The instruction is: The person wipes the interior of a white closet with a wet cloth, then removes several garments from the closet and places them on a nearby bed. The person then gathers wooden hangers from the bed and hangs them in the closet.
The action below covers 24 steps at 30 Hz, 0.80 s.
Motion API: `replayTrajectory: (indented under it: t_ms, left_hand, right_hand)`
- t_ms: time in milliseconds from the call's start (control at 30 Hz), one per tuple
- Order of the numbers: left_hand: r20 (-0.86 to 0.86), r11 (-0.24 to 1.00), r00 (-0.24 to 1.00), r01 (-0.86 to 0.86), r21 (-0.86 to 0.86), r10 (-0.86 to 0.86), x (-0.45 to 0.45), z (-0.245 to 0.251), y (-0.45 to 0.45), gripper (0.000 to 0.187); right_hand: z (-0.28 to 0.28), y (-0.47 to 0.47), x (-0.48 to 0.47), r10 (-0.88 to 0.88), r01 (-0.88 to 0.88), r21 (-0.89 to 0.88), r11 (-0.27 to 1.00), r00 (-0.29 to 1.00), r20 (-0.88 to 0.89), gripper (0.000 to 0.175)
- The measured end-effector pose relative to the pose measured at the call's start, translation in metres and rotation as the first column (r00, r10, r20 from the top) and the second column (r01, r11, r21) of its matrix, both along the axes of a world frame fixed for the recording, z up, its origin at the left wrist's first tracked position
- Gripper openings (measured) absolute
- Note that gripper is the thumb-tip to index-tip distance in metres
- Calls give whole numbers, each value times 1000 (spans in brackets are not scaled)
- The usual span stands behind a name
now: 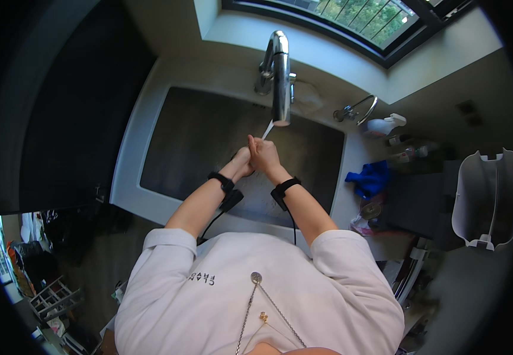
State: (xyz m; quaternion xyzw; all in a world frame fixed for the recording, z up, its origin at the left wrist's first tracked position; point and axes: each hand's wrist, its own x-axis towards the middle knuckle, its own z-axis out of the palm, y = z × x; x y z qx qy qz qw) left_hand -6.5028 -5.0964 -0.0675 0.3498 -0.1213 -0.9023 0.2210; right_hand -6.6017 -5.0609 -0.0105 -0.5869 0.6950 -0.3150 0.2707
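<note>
Over the dark sink basin my two hands are pressed together. My left hand lies against the palm side of my right hand, whose fingers are largely hidden from me. A thin stream of water runs from the chrome faucet down onto the hands. Whether anything lies between the palms cannot be seen. Part of a dark round rim shows just below and beside the hands. Each wrist wears a black strap with a small device and a cable.
Right of the basin stand a small chrome tap, a white spray bottle and several small bottles. A blue cloth lies on the counter nearby. A white plastic holder is farther right. Behind the faucet is a window.
</note>
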Motion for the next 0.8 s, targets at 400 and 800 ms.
replayTrajectory:
  t_ms: [400,800]
  left_hand:
    - [548,966,836,153,-210,-13,50,-1,-23,34]
    - [42,1000,999,1,20,-2,-5,-9,-19,31]
  right_hand:
    - [-54,-14,-48,-349,147,362,920,726,593,39]
    - [33,-2,8,67,-103,-170,980,976,-206,30]
